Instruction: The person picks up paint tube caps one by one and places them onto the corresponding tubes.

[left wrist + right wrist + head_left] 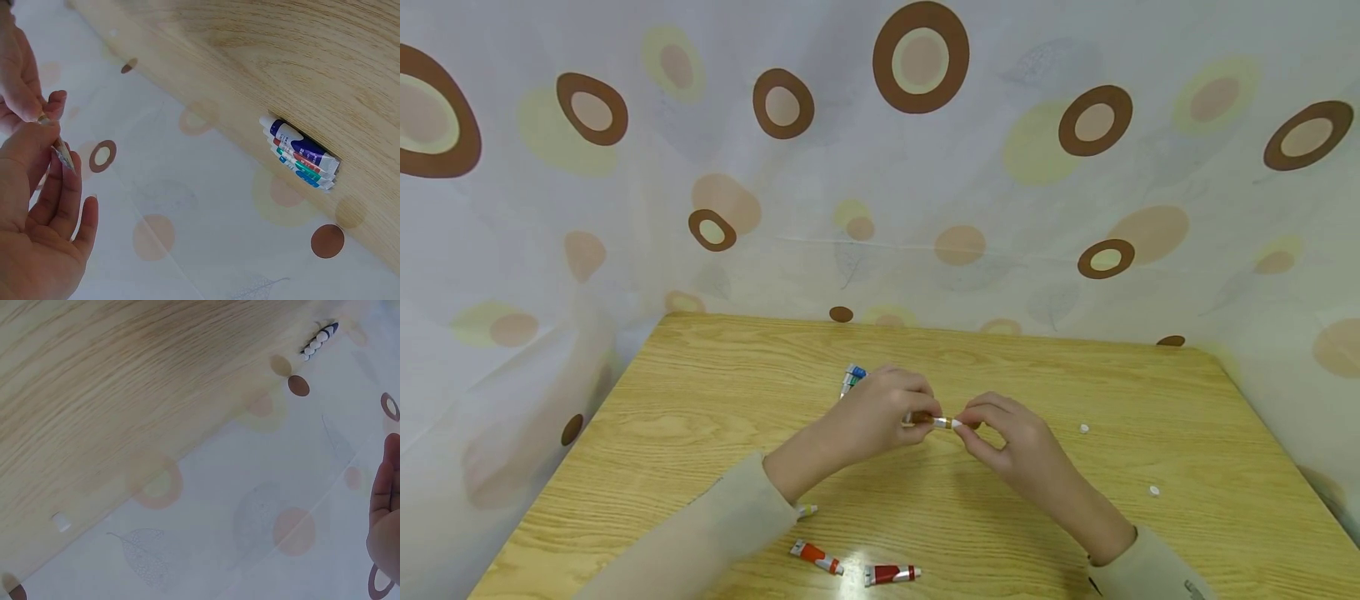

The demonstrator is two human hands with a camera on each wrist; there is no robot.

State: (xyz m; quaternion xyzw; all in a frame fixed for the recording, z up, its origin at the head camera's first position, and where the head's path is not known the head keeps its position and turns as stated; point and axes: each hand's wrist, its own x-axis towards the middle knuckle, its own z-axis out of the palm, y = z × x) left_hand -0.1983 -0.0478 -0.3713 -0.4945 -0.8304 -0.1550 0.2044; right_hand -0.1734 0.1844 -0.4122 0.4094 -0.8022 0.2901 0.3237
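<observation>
The left hand [887, 410] is pinching the ochre tube [940, 422] above the table [737, 375], the right hand [1013, 435] is clamping thumb and fingertips on its white cap [956, 423]; good work is probably calling for steadying the tube close to the cap without squeezing hard

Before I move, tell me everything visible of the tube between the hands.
The small tube looks metallic: silver, with brownish-gold markings and a white tip. It is held above the table, tip toward the right hand, which pinches that end; the left hand grips its body, partly hiding it.
</observation>
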